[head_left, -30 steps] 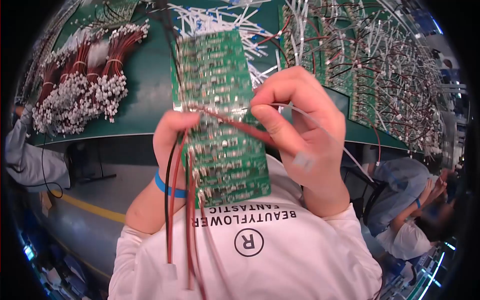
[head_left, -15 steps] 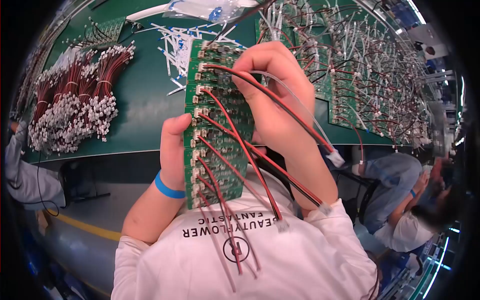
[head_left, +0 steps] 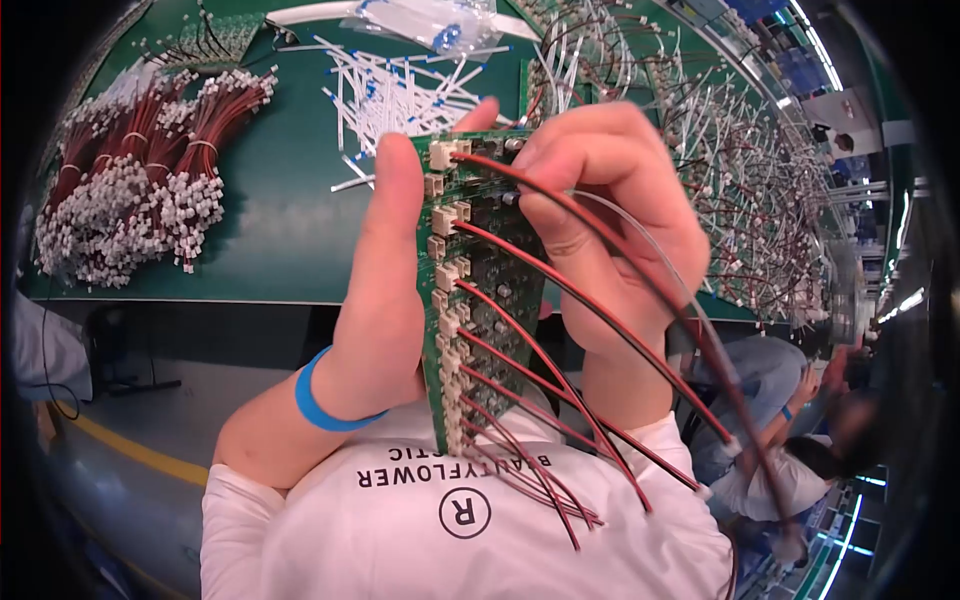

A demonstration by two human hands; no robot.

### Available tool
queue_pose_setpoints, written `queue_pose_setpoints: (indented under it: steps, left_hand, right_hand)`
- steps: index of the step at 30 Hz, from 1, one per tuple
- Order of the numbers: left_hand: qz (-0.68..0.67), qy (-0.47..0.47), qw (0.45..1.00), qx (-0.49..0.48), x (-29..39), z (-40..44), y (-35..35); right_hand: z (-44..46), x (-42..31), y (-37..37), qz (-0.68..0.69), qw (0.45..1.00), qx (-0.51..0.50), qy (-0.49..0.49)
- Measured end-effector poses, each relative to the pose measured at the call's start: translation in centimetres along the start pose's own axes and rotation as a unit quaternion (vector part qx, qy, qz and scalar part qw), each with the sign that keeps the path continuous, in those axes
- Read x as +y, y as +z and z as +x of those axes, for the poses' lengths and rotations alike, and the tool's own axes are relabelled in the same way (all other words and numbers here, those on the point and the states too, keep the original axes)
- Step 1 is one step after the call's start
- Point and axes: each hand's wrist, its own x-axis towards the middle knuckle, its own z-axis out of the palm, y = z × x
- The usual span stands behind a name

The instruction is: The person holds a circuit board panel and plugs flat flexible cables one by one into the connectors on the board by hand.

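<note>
Board (head_left: 490, 270) has its edge gripped by left hand (head_left: 385, 275), right hand (head_left: 605, 255) pinching pale cable (head_left: 641, 236).

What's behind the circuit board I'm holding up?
Behind the circuit board, a fingertip of your left hand shows above the top edge; farther back lie white strips on the table. The board hides its reverse side and whatever else is there.

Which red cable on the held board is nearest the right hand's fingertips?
The topmost cable, plugged in at the end of the board farthest from the shirt; it runs by the fingertips of the right hand. The other cables start lower.
</note>
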Motion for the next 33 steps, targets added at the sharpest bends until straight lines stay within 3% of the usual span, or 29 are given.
queue_pose_setpoints:
  steps: [10,16,33]
  left_hand:
    - [0.020,-0.021,0.995,-0.100,0.9,-0.6,-0.9]
    - [0.008,0.025,1.000,-0.006,0.3,-0.8,0.0]
    - [-0.015,-0.010,1.000,-0.013,-0.2,-0.1,0.3]
  right_hand:
    - [-0.4,1.1,0.3,-0.070,0.994,0.000,-0.088]
    - [-0.3,2.5,-1.2,-0.113,0.979,-0.070,-0.153]
    - [-0.7,3.7,-1.5,-0.089,0.978,-0.089,-0.167]
